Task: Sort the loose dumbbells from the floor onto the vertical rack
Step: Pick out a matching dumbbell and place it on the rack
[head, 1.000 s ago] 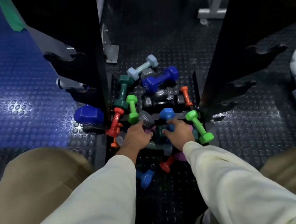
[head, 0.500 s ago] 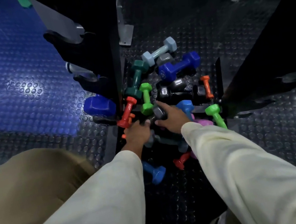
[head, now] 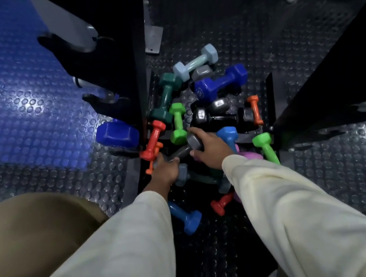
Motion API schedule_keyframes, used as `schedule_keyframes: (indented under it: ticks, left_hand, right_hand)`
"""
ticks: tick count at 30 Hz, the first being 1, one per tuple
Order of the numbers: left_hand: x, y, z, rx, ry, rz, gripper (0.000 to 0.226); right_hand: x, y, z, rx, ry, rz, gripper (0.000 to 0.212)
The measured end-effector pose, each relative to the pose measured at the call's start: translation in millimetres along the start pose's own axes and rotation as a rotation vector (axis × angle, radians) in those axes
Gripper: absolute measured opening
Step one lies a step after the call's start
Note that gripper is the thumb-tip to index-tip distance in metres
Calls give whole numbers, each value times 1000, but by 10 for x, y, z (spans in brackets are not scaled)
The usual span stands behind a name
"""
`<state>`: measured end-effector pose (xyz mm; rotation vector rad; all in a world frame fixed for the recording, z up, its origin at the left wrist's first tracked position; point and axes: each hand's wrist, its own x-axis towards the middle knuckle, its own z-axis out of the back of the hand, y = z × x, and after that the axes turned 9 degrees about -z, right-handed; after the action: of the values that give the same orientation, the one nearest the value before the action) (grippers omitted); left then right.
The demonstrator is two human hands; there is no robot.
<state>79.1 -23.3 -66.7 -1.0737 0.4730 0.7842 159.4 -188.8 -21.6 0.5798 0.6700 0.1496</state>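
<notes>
Both hands shifted fwd onto one grey dumbbell (head: 185, 148) in floor pile btwn rack (head: 117, 60) uprights: left hand (head: 166, 170) curls round its near end, right hand (head: 211, 149) wraps far head, prob. sharing weight for lift.

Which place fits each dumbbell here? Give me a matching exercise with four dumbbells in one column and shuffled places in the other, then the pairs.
Things:
1. grey dumbbell
2. pale blue dumbbell
3. small orange dumbbell
4. big blue dumbbell

Places:
A. far end of the pile
B. outside the rack's left upright
C. between the left hand and right hand, both touching it
D. right edge of the pile, beside the black dumbbell

Pairs: 1-C, 2-A, 3-D, 4-B
</notes>
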Motion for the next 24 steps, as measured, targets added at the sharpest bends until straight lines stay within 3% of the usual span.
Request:
schedule_keyframes:
  ticks: [6, 14, 17, 21, 24]
  left_hand:
    - [77, -211, -23, 370, -35, 42, 75]
    - [46, -450, 38, 299, -242, 5, 57]
    - [-56, -617, -29, 318, -347, -156, 63]
    - [-88, -951, -215, 237, -143, -445, 57]
    - [-17, -871, -360, 331, 47, -472, 52]
  right_hand:
    - [26, -61, -52, 58, -21, 14, 82]
    - [-124, -206, -51, 239, -186, -97, 79]
    - [-182, -247, -47, 286, -314, -115, 68]
    - [-310, -352, 88, 338, -491, -199, 50]
    - [-376, -580, 201, 440, -497, -378, 32]
